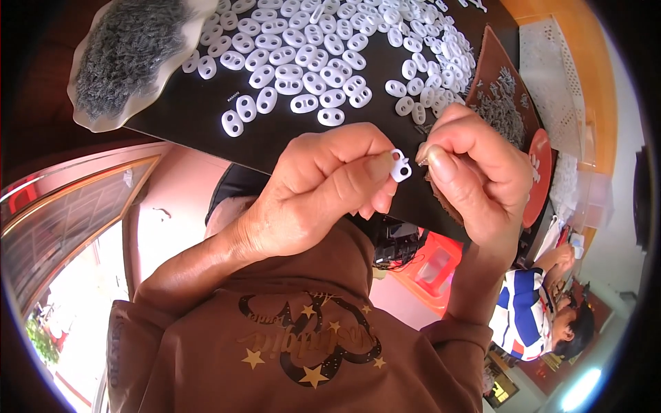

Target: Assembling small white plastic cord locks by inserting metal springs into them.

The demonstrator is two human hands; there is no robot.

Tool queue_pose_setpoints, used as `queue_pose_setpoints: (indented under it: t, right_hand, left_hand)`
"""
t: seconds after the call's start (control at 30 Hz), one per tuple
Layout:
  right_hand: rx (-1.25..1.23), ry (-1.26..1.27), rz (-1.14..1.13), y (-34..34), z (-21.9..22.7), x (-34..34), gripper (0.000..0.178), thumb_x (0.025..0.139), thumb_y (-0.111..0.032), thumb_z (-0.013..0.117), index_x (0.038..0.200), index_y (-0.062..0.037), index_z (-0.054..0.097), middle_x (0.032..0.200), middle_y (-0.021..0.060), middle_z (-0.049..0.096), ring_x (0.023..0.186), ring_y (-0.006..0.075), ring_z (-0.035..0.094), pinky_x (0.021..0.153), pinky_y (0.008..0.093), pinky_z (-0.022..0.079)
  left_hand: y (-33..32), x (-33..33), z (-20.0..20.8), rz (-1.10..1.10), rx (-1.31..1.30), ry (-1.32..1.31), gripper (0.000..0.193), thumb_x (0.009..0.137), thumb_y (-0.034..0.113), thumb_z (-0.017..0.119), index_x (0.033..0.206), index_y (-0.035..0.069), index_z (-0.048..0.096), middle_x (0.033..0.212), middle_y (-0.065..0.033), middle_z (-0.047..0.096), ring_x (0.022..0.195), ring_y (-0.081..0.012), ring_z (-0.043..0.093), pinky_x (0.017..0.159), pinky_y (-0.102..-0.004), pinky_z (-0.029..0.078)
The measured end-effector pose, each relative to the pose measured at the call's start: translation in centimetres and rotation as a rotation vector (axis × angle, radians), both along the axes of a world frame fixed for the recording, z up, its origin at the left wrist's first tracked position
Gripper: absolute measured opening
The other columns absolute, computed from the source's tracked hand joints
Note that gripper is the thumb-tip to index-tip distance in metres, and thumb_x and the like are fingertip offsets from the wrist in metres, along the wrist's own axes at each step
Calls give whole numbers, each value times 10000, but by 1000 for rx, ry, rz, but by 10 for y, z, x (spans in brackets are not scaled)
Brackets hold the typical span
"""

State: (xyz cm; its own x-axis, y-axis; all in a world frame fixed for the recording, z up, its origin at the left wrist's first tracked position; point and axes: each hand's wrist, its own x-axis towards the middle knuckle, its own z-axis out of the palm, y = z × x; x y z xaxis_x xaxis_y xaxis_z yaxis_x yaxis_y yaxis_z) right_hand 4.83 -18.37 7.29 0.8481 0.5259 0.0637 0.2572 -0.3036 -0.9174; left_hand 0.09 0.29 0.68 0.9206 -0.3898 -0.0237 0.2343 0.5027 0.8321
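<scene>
My left hand (330, 179) is closed, pinching a white two-hole plastic cord lock (401, 169) between thumb and fingers. Close to its right, my right hand (475, 168) is closed too, with thumb and index fingertip pressed on a tiny metallic piece (423, 163), too small to make out fully. A narrow gap separates that piece from the cord lock. Beyond my hands, many similar white oval cord locks (289, 87) lie spread over the dark tabletop (186, 117). One small spring (233, 96) lies near their left edge.
A scalloped white dish (103, 124) heaped with grey springs (131, 55) stands far left. On the right are a brown tray (485, 58) holding small grey pieces (501, 103) and a round red lid-like item (540, 172). A red plastic stool (441, 265) stands below; another person (533, 313) sits at right.
</scene>
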Motion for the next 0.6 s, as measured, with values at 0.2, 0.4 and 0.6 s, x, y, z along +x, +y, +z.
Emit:
queue_pose_setpoints:
  t: [0.2,0.4,0.6]
  right_hand:
    - [-8,-30,4,1,-1,0,43,866,11,634,844,24,598,716,28,513,582,86,419,519,231,319]
    - [1,-86,64,1,-4,0,44,871,7,628,849,29,597,712,23,505,582,73,406,523,221,311]
    - [23,-43,17,2,-3,-5,51,878,0,627,849,26,594,726,13,510,594,61,404,529,214,312]
  left_hand:
    - [-1,-1,-1,-24,39,-70,235,993,177,461,1006,-25,581,802,-42,560,704,-90,488,630,-233,396]
    - [0,-2,-1,-7,97,-91,236,992,186,465,1008,-18,583,811,-31,547,697,-83,467,626,-233,380]
    - [-2,-4,-5,27,109,-150,228,997,184,466,1000,-12,581,815,-23,545,687,-75,466,620,-226,380]
